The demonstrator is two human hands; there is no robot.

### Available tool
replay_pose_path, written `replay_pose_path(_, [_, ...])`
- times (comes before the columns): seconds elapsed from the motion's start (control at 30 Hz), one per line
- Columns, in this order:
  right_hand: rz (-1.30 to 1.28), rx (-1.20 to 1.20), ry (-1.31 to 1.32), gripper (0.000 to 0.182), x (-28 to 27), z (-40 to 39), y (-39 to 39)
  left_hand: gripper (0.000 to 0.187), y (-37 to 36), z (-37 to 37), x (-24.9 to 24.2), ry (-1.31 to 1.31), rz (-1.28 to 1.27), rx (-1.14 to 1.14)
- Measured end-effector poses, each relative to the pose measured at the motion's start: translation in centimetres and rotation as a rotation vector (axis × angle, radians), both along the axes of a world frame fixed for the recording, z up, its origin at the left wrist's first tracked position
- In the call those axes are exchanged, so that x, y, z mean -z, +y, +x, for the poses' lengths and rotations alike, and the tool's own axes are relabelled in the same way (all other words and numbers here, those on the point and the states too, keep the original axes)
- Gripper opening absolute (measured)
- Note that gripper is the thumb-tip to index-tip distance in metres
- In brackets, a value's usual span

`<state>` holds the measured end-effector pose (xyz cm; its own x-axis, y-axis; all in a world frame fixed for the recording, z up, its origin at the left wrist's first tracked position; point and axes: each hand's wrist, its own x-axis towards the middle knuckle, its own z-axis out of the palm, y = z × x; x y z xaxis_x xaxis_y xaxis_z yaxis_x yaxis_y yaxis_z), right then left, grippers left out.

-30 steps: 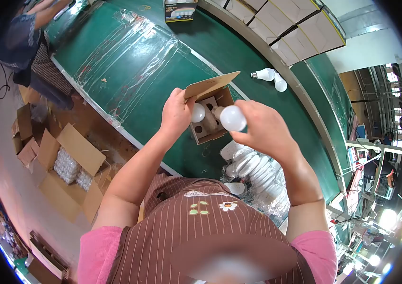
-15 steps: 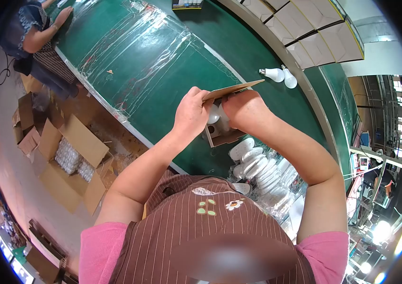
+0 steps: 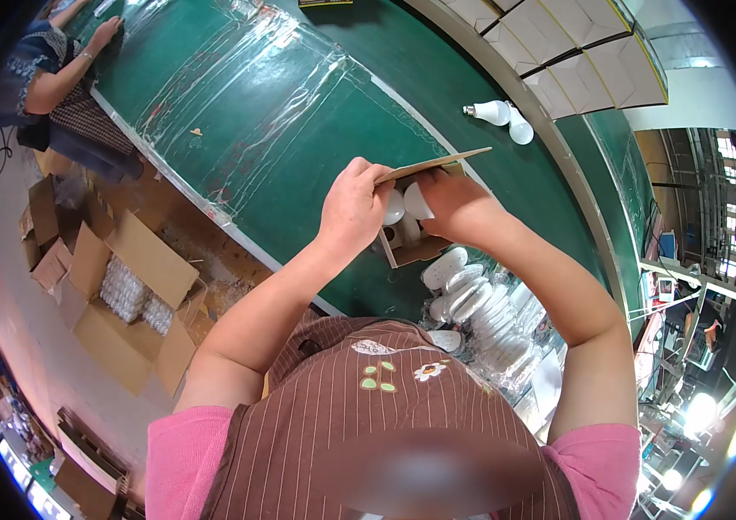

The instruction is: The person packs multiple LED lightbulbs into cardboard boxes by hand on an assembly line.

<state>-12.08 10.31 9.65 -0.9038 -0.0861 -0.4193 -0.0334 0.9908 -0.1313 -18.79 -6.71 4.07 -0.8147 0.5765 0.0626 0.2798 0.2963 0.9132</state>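
Note:
A small cardboard box [image 3: 420, 252] with its lid flap [image 3: 433, 163] raised is in front of me, above the green table. My left hand [image 3: 354, 204] is closed on the box's left edge by the flap. Inside, a white light bulb [image 3: 394, 208] rests near my left fingers. My right hand [image 3: 463, 205] reaches into the box from the right, fingers curled on a second white bulb [image 3: 418, 201]; the fingertips are partly hidden under the flap. Two more bulbs [image 3: 491, 112] lie on the table beyond.
Several white oval pieces in clear plastic [image 3: 481, 303] lie near my apron at the right. Stacked boxes [image 3: 576, 52] stand behind a rail. Plastic film covers part of the green table [image 3: 290, 165]. An open carton [image 3: 138, 299] sits on the floor; another person [image 3: 56, 91] works at far left.
My right hand has opened out from a tighter curl and turned, so the bulb beside its fingers shows more. My left hand keeps its hold on the box. The view has shifted slightly.

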Motion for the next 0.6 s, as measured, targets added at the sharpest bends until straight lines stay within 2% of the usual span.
replay_pose_path(0.07, [-0.022, 0.072, -0.052, 0.045, -0.7, 0.1, -0.1, 0.013, 0.1, 0.1, 0.1, -0.002, -0.009, -0.005])
replay_pose_path(0.17, [-0.008, 0.000, 0.083, 0.045, 0.6, 1.0, -0.1, 0.014, 0.0, 0.0, 0.3, -0.001, -0.012, -0.004])
replay_pose_path(0.27, [0.045, -0.068, 0.035, 0.043, 1.0, 0.8, 0.1, 0.014, 0.0, 0.0, 0.3, 0.009, -0.015, -0.006])
replay_pose_path(0.37, [0.136, -0.053, -0.121, 0.040, 0.9, -0.7, -0.2, 0.014, 0.1, 0.0, 0.4, -0.006, -0.018, -0.008])
replay_pose_path(0.47, [0.152, -0.073, -0.044, 0.035, 2.6, -0.3, -0.2, 0.013, 0.0, 0.1, 0.2, -0.005, -0.018, -0.006])
replay_pose_path(0.6, [0.171, -0.111, 0.054, 0.026, 2.1, -0.1, -1.3, 0.012, 0.0, 0.1, 0.2, 0.047, -0.006, -0.003])
